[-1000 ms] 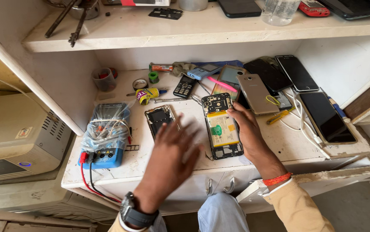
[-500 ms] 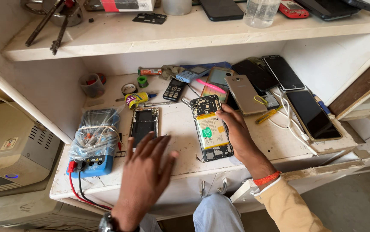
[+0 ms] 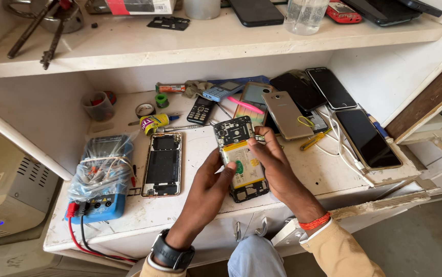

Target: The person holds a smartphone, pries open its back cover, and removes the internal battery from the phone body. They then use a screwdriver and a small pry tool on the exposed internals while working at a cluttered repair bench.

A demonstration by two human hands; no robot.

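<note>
- A blue multimeter [image 3: 99, 184] wrapped in plastic, with red and black leads, at the tabletop's [image 3: 200, 205] left end.
- An empty phone frame [image 3: 162, 164] just beside it.
- Dark-screened phones [image 3: 367, 138] on the right.
- A clear cup [image 3: 305, 15] on the shelf [image 3: 128, 43] above.

Right of the opened phone [image 3: 240, 156] you hold, two dark screens [image 3: 367, 137] lie; a red-white box [image 3: 139, 6] stands above.

We see bare counter [image 3: 200, 154] strip at frame centre; phone frame [image 3: 162, 164] and meter [image 3: 99, 177] block left, phones [image 3: 367, 138] and cables [image 3: 341, 151] crowd right.
</note>
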